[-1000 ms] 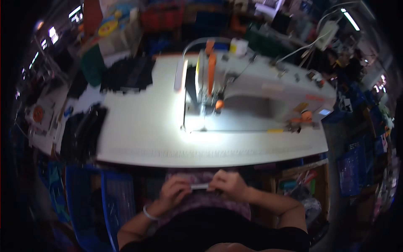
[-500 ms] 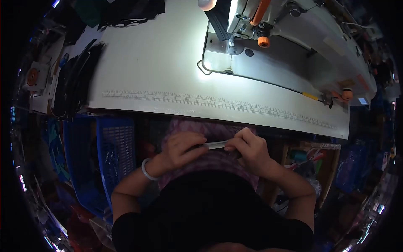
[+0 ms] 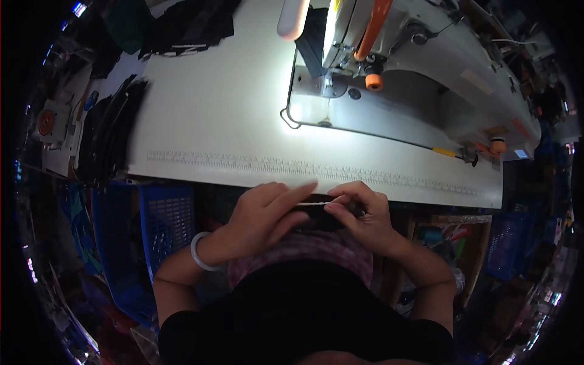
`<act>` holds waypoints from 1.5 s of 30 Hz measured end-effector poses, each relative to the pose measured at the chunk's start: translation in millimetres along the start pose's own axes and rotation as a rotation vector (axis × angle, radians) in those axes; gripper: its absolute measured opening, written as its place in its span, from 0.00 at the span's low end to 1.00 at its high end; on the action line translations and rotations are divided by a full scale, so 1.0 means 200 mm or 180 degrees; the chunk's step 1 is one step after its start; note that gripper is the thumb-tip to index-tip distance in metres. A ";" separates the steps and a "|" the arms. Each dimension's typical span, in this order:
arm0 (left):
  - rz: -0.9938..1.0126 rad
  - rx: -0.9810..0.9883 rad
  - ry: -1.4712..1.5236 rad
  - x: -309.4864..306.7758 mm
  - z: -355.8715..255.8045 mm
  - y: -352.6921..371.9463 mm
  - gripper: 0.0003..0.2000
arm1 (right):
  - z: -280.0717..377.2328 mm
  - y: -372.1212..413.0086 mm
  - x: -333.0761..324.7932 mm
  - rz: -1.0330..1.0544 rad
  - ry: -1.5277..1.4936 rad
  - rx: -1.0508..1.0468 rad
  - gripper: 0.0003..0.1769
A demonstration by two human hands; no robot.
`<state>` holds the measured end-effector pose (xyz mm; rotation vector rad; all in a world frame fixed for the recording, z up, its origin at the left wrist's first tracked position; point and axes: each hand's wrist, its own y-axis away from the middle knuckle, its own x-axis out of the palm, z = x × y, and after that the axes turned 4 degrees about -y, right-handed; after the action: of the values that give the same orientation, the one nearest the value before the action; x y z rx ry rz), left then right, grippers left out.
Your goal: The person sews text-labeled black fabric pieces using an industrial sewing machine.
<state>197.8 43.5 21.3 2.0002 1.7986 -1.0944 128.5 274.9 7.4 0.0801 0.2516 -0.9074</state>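
Two hands are at the near edge of one white sewing table [image 3: 207, 109], with one white strip [image 3: 315, 204] between them, seen nearly edge-on as a thin line, and dark cloth [image 3: 322, 220] just below it; the right hand [image 3: 368, 219] pinches the strip's end between thumb and forefinger, its other fingers curled; the left hand [image 3: 258, 219] has its fingers straight and close together, the thumb apart below them, and I cannot tell whether they touch the strip; one pale bracelet [image 3: 198, 252] rings the left wrist; on the table are one sewing machine [image 3: 426, 79] with two orange knobs [image 3: 373, 82], one printed ruler [image 3: 304, 167] along the near edge, and two piles of black fabric [image 3: 109, 134] at the left; one wooden drawer [image 3: 453, 219] lies below the table at the right, a blue basket [image 3: 146, 243] at the left; compared with the earlier frame, the strip has turned from a broader band to a thin line, the left fingers have straightened from their bend over it, and both hands have come closer to the table edge.
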 end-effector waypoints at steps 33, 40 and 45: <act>0.0634 0.0818 -0.0909 -0.04 0.44 -0.62 0.28 | -0.09 -0.69 -0.39 0.0600 0.3513 -0.1932 0.15; 0.0617 0.0759 -0.1111 -0.05 0.46 -0.67 0.28 | -0.13 -0.73 -0.38 0.0376 0.3338 -0.1914 0.18; 0.0606 0.0739 -0.1068 -0.06 0.48 -0.69 0.27 | -0.15 -0.74 -0.38 0.0301 0.3337 -0.1798 0.19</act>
<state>34.8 5.5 4.3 1.9165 1.3381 -1.5252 -38.9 247.8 3.6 0.0361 1.4537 -0.6010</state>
